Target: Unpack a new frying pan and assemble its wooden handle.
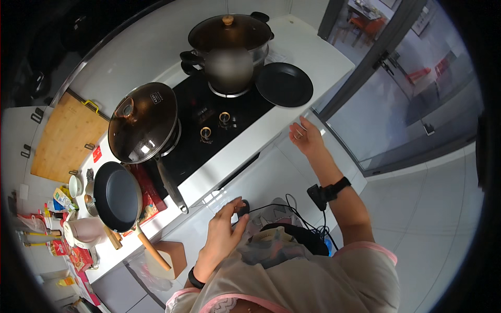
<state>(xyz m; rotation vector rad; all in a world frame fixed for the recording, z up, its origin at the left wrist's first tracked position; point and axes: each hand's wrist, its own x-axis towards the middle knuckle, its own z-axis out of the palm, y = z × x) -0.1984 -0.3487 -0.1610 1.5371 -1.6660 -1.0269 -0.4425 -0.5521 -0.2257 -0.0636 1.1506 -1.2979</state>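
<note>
My right hand [307, 135] hangs over the floor just off the counter's right front edge, its fingers loosely bent and holding nothing. Nearest to it lies a round, shallow black pan [285, 84] at the right end of the cooktop. My left hand [224, 227] is in front of my body, empty, with the thumb apart from the fingers. A wok under a tinted glass lid [143, 121] sits on the left burner, and its dark handle [170, 186] juts past the counter edge towards my left hand. Further left rests a black frying pan [117, 196] with a wooden handle [152, 249].
A lidded pot [231, 33] stands on the back burner of the black glass cooktop [211, 117]; a blur hides its front. A wooden cutting board [70, 139] leans at the left. A bin [166, 258], cables [313, 223] and a glass door [407, 101] are around me.
</note>
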